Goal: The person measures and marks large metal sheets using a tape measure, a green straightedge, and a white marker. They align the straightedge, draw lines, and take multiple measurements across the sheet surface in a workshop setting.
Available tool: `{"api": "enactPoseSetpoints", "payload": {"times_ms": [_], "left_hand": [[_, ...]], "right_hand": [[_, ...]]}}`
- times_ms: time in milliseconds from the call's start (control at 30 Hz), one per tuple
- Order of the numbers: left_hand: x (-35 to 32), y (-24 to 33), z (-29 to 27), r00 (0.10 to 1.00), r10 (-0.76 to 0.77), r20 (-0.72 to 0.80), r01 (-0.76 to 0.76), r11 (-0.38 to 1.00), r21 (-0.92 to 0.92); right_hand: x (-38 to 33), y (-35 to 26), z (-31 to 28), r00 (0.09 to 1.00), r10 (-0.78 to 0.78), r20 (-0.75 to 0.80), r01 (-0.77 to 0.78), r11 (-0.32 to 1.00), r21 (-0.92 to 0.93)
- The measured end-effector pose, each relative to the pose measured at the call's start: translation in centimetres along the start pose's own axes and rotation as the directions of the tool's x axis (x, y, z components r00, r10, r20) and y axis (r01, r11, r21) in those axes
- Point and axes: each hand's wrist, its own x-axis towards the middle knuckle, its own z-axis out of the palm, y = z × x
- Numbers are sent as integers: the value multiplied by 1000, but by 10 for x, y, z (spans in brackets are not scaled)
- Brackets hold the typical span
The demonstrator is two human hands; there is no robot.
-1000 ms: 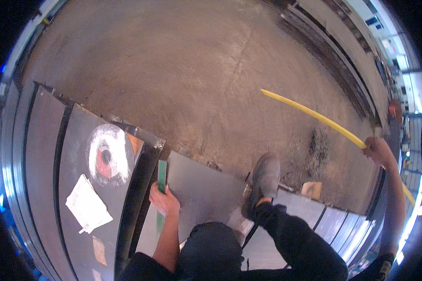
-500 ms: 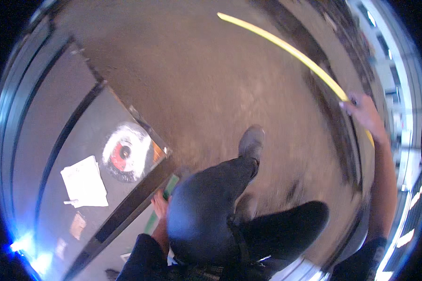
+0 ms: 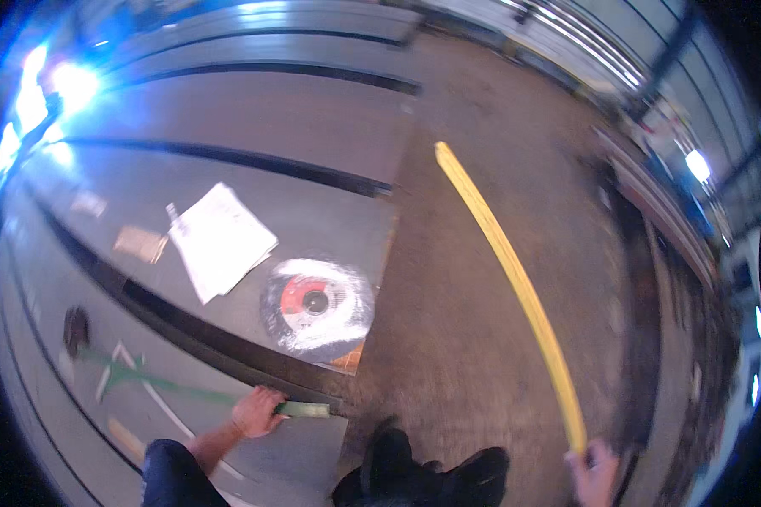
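The left hand (image 3: 260, 412), at 7 o'clock in the view, is closed over a green bar (image 3: 307, 410), knuckles up, near the bar's inner end. From it the bar runs toward 9 o'clock over a grey plate (image 3: 300, 456), to a dark lump (image 3: 76, 331) at its outer end. The right hand (image 3: 594, 471), between 4 and 5 o'clock, is clamped on the near end of a yellow strip (image 3: 514, 266), which slants over the brown floor (image 3: 448, 338) to a far end at 1 o'clock. On a slab (image 3: 321, 228) lie a disc (image 3: 315, 302) at 8 o'clock, smeared white around a part-red centre, and white papers (image 3: 220, 241) at 9, with a tan scrap (image 3: 141, 243) just beside them. Bright glare (image 3: 74, 83) shows at 10 o'clock.
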Motion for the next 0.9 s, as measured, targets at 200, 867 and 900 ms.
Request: {"api": "enactPoseSetpoints", "payload": {"times_ms": [200,867,900], "left_hand": [[-13,43,-34,931,-22,-364,185,888,421],[-366,577,-132,-761,483,-433,295,853,431],[-441,598,-79,-747,501,-437,317,846,429]], "right_hand": [[185,89,250,962,-267,-48,212,631,747],[180,24,242,413,-901,133,691,405,599],[151,-7,238,365,-919,152,711,380,591]]}}
